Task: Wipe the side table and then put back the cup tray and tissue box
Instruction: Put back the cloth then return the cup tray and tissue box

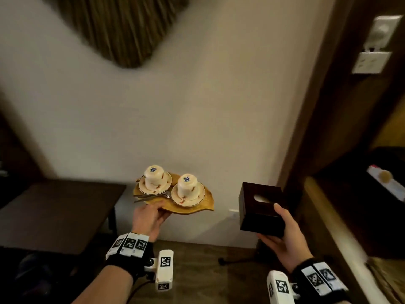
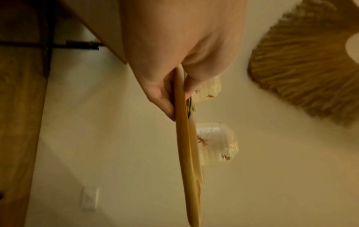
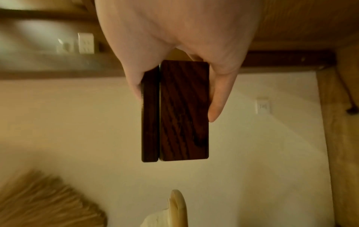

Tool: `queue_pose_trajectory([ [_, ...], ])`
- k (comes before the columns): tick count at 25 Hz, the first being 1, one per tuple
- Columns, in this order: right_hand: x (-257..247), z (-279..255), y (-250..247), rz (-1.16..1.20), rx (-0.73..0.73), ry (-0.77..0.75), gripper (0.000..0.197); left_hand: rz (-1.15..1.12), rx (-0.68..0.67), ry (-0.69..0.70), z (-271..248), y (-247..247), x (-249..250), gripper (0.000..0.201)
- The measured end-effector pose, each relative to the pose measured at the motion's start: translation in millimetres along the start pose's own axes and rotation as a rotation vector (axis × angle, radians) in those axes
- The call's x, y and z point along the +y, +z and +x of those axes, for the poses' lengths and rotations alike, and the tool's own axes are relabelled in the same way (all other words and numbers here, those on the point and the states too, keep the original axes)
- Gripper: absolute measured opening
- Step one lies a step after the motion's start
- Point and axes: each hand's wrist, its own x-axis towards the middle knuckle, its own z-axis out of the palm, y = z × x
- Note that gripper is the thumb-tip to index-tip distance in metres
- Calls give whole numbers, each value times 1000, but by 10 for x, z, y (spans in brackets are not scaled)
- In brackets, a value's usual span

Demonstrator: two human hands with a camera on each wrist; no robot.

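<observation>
Beige wall (image 1: 197, 95) behind. Carrying step, both items aloft right of dark brown side table (image 1: 54, 211). Left hand (image 1: 149, 218) pinching leaf-shaped wooden cup tray (image 1: 190, 207); right hand (image 1: 282, 233) clamped on dark wooden tissue box (image 1: 260, 207). Next, probably: swing left, lower level onto tabletop.

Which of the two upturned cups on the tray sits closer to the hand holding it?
The left cup, nearer the wall, stands just beyond the left hand gripping the tray; the other cup sits further right.
</observation>
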Motion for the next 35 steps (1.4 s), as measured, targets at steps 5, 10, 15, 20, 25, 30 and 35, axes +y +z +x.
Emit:
queue_pose_trajectory([
  [5,561,493,1458,-65,-179,91,41,-92,202,66,601,-1008,637,16],
  [10,1034,957,2629,-184,-301,193,33,-139,420,78,1228,-1859,989,11],
  [15,1445,1467,3690,-286,-404,259,38,-145,550,104,1863,-2357,1204,14],
  [20,1751,1900,4653,-341,-510,316,43,-185,650,85,2438,-2696,1586,15],
  [25,2123,2047,5415,-391,-534,345,39,-168,671,85,3067,-3103,1999,11],
  [30,2691,1961,6000,-366,-462,341,49,-119,591,54,3867,-3823,2369,13],
  [35,3298,1653,6593,-189,-256,355,38,-68,479,-36,4690,-4652,2842,27],
])
